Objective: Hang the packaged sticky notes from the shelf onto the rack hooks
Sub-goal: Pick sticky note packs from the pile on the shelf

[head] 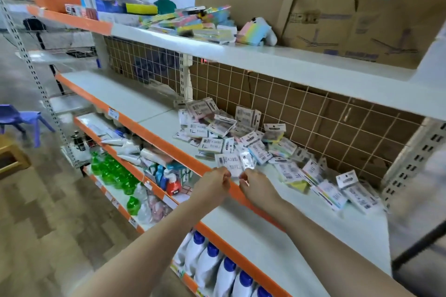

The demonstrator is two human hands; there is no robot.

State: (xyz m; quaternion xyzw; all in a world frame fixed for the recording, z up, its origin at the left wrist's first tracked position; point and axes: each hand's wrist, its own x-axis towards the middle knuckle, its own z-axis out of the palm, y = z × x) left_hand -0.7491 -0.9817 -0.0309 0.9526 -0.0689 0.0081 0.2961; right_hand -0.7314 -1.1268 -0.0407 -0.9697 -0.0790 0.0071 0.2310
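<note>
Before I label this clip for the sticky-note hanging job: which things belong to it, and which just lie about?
Job:
left hand and right hand, each pinching a packet
pile of packets
shelf

Lying about:
cardboard boxes
green bottles
white bottles
purple chair

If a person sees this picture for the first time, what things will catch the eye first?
First, the two hands at the shelf's orange edge: the left hand and right hand each pinch a sticky-note pack. Behind them a loose pile of packs covers the white shelf. Green bottles stand lower left.
</note>
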